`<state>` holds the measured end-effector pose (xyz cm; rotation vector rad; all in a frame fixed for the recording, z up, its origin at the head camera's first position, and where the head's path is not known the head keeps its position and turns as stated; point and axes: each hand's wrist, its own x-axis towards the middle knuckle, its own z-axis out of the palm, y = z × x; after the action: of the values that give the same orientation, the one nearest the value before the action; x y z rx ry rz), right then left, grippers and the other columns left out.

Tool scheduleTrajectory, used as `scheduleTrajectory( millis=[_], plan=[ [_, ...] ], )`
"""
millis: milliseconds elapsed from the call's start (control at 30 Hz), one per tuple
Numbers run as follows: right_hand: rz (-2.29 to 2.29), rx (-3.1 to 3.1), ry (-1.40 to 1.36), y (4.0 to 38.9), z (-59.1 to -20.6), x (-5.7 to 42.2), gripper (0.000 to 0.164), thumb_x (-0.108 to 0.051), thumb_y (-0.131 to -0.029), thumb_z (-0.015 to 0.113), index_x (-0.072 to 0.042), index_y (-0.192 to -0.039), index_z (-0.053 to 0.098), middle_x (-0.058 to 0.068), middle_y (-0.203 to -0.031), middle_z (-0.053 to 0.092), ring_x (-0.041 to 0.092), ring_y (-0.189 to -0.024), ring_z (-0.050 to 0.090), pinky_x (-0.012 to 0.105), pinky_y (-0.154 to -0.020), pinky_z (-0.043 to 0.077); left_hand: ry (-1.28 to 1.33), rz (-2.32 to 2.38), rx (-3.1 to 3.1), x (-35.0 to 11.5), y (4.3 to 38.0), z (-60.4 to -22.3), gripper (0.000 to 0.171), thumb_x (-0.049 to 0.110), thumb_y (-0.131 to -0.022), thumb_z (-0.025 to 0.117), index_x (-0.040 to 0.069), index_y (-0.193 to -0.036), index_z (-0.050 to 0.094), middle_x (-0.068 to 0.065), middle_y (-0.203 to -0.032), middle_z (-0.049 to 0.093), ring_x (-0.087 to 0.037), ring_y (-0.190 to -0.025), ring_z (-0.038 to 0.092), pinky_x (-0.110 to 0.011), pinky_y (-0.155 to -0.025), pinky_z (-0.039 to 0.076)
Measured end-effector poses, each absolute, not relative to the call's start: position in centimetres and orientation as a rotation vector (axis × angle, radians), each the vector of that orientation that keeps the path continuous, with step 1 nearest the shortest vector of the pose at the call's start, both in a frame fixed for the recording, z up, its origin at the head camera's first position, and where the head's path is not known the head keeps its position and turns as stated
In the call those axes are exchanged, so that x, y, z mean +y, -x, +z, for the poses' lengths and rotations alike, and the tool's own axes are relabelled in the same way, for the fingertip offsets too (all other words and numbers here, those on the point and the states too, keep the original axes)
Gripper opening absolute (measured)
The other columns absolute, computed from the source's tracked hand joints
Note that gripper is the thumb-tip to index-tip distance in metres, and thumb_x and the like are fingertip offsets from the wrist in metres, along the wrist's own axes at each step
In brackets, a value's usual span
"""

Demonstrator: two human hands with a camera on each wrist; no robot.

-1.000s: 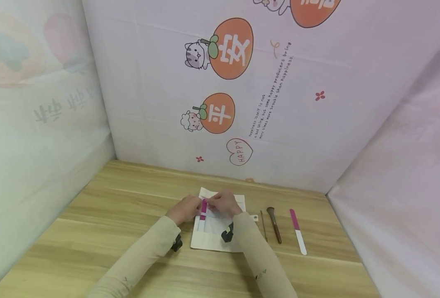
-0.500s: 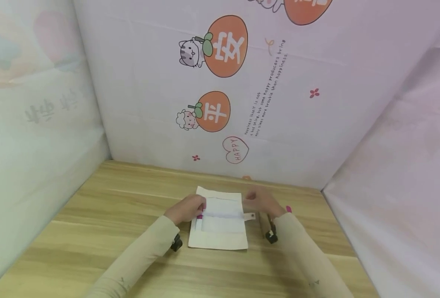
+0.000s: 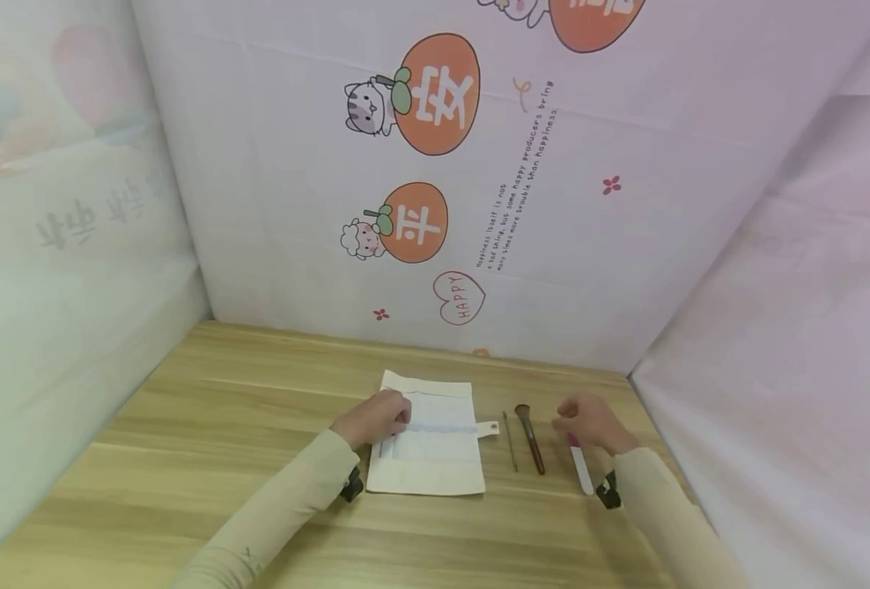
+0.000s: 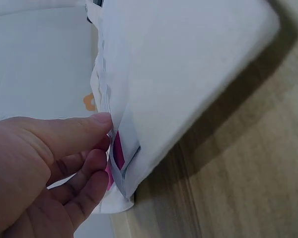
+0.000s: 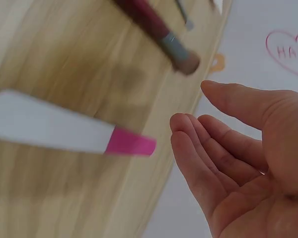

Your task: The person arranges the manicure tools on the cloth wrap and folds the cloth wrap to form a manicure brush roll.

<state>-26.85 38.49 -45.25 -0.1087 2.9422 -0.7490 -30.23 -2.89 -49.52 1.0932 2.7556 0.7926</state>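
Right hand (image 3: 589, 420) shifted from white pouch (image 3: 435, 476) toward pink-and-white file (image 3: 581, 471), digits parted, left hand (image 3: 374, 417) pinching pouch's nine-o'clock edge, file on counter (image 3: 258, 442) at pouch's three o'clock, long axis eleven-to-five, pink end toward eleven

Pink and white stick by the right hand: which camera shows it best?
The right wrist view: the stick looks biggest there, with nothing covering it. The head view shows it small, its pink end partly behind the right hand. The left wrist view doesn't show it.

back wall (image 3: 295, 204): white, orange cartoon prints (image 3: 437, 94) | side walls (image 3: 788, 352): white, creased | tabletop (image 3: 185, 425): wood-grain
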Motion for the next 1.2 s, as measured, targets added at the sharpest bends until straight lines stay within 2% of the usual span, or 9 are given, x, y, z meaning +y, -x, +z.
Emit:
scheduleTrajectory(
  millis=[167, 333, 467, 667, 800, 967, 1067, 1200],
  plan=[
    [-0.719, 2.958, 0.080, 26.4, -45.9, 40.4, 0.030, -0.011, -0.094, 0.073, 0.013, -0.112, 0.071, 0.029, -0.109, 0.074, 0.040, -0.098, 0.072, 0.053, -0.087, 0.062, -1.103, 0.770, 2.772, -2.7, 30.3, -49.8, 0.014, -0.003, -0.097, 0.068, 0.004, -0.084, 0.072, -0.003, -0.082, 0.069, -0.013, -0.078, 0.054, -0.033, -0.079, 0.052],
    [-0.682, 2.965, 0.041, 26.4, -47.2, 41.4, 0.040, -0.016, -0.091, 0.077, 0.014, -0.116, 0.069, 0.032, -0.115, 0.072, 0.048, -0.107, 0.069, 0.059, -0.093, 0.058, -1.094, 0.754, 2.779, -3.0, 30.1, -49.7, 0.019, 0.000, -0.100, 0.067, 0.006, -0.082, 0.064, 0.001, -0.078, 0.059, -0.011, -0.074, 0.050, -0.027, -0.071, 0.045],
    [-0.673, 2.974, -0.002, 26.4, -48.0, 41.9, 0.037, -0.018, -0.093, 0.078, 0.012, -0.113, 0.072, 0.034, -0.117, 0.071, 0.048, -0.107, 0.069, 0.057, -0.091, 0.060, -1.077, 0.762, 2.765, -3.0, 29.7, -49.4, 0.021, 0.001, -0.103, 0.061, 0.004, -0.082, 0.060, 0.002, -0.075, 0.052, -0.011, -0.071, 0.047, -0.026, -0.067, 0.041],
    [-0.688, 2.965, -0.105, 26.8, -48.4, 42.5, 0.033, -0.021, -0.092, 0.079, 0.008, -0.108, 0.076, 0.028, -0.111, 0.075, 0.040, -0.100, 0.071, 0.050, -0.084, 0.061, -1.003, 0.766, 2.740, -3.2, 29.4, -49.0, 0.025, 0.004, -0.108, 0.055, 0.006, -0.083, 0.057, 0.003, -0.073, 0.049, -0.010, -0.069, 0.047, -0.025, -0.066, 0.040],
    [-0.695, 2.937, -0.147, 26.9, -48.2, 42.4, 0.028, -0.024, -0.091, 0.082, 0.002, -0.101, 0.079, 0.022, -0.104, 0.078, 0.036, -0.096, 0.070, 0.054, -0.087, 0.059, -0.941, 0.770, 2.730, -3.4, 29.4, -48.8, 0.026, 0.006, -0.108, 0.056, 0.009, -0.082, 0.056, 0.003, -0.073, 0.051, -0.010, -0.069, 0.049, -0.026, -0.066, 0.042],
    [-0.648, 2.927, -0.205, 27.1, -47.7, 42.0, 0.023, -0.024, -0.088, 0.083, -0.002, -0.090, 0.080, 0.019, -0.101, 0.078, 0.031, -0.092, 0.068, 0.046, -0.080, 0.059, -0.894, 0.808, 2.701, -3.6, 29.2, -48.5, 0.023, 0.005, -0.107, 0.055, 0.007, -0.084, 0.059, -0.004, -0.075, 0.060, -0.012, -0.068, 0.052, -0.027, -0.065, 0.043],
    [-0.610, 2.930, -0.205, 27.2, -47.4, 41.7, 0.022, -0.023, -0.086, 0.083, -0.001, -0.088, 0.080, 0.021, -0.098, 0.078, 0.031, -0.088, 0.067, 0.045, -0.077, 0.058, -0.893, 0.820, 2.689, -3.7, 29.2, -48.6, 0.021, 0.005, -0.107, 0.055, 0.005, -0.086, 0.060, -0.009, -0.079, 0.065, -0.012, -0.068, 0.053, -0.026, -0.065, 0.044],
    [-0.593, 2.933, -0.206, 27.4, -47.2, 41.2, 0.022, -0.020, -0.083, 0.083, 0.002, -0.086, 0.080, 0.020, -0.089, 0.079, 0.030, -0.085, 0.070, 0.047, -0.079, 0.060, -0.908, 0.810, 2.694, -3.9, 29.4, -48.6, 0.021, 0.007, -0.108, 0.056, 0.006, -0.087, 0.061, -0.009, -0.080, 0.067, -0.010, -0.068, 0.053, -0.025, -0.065, 0.043]
  ],
)
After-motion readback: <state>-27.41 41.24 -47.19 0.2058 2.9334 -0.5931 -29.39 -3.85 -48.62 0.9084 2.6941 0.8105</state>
